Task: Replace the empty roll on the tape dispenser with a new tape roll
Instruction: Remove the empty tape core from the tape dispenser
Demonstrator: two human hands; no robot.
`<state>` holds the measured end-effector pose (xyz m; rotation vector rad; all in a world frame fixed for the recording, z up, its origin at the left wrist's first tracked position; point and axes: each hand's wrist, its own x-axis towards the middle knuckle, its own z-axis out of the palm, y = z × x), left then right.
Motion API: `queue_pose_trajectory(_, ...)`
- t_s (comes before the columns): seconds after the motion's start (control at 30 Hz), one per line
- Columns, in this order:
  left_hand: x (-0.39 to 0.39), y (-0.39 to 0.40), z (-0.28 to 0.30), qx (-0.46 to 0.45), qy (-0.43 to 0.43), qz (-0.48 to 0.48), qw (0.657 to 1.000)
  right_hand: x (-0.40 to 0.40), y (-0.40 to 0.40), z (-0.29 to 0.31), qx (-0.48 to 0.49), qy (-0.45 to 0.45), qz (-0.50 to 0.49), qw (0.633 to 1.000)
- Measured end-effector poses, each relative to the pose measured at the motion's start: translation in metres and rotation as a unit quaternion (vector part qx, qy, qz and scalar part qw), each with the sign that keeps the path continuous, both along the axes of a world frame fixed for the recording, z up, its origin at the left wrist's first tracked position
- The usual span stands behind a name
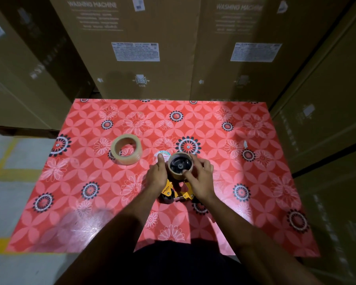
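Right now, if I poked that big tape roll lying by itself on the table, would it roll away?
Probably not: the new tape roll lies flat on its side on the table, so a poke would likely slide it. Stood on edge, its round shape would probably roll. It looks thickly wound, so likely stiff and fairly heavy for its size.

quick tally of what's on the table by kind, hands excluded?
Full tape roll: 1
Empty cardboard core, on the dispenser hub: 1
Yellow tape dispenser: 1
Small round sticker or label: 1
Total: 4
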<state>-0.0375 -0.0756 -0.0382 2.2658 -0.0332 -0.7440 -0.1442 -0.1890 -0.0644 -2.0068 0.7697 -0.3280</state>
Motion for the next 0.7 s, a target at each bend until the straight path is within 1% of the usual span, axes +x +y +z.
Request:
queue_pose_trajectory(0.13, -0.001, 0.002, -0.001, -0.016, -0.002, -0.005, 1.0, 0.001, -0.002, -0.005, 0.082, -0.054, -0.058, 0.993)
queue_pose_trajectory(0.2, -0.002, 0.003, 0.0, -0.025, 0.001, -0.002, 1.0, 0.0, -0.004, -0.005, 0.105, -0.062, -0.068, 0.99)
queue_pose_trajectory(0.33, -0.002, 0.002, 0.0, -0.027, 0.013, 0.016, 0.999, -0.003, -0.004, 0.002, 0.1, -0.033, -0.051, 0.993)
queue_pose_trajectory(0.43, -0.004, 0.002, 0.007, -0.024, 0.014, -0.005, 1.0, 0.0, -0.006, 0.0, 0.052, -0.027, -0.02, 0.998)
queue_pose_trajectory(0.47, -0.004, 0.002, 0.01, -0.02, 0.014, -0.013, 1.0, 0.001, -0.006, -0.002, 0.051, -0.034, -0.022, 0.998)
queue_pose_trajectory(0.6, -0.005, 0.002, 0.015, -0.016, 0.009, -0.038, 0.999, -0.001, -0.008, -0.009, 0.084, -0.069, -0.054, 0.993)
queue_pose_trajectory(0.7, -0.003, 0.002, 0.009, -0.015, 0.0, -0.036, 0.999, 0.002, -0.008, -0.009, 0.101, -0.039, -0.039, 0.993)
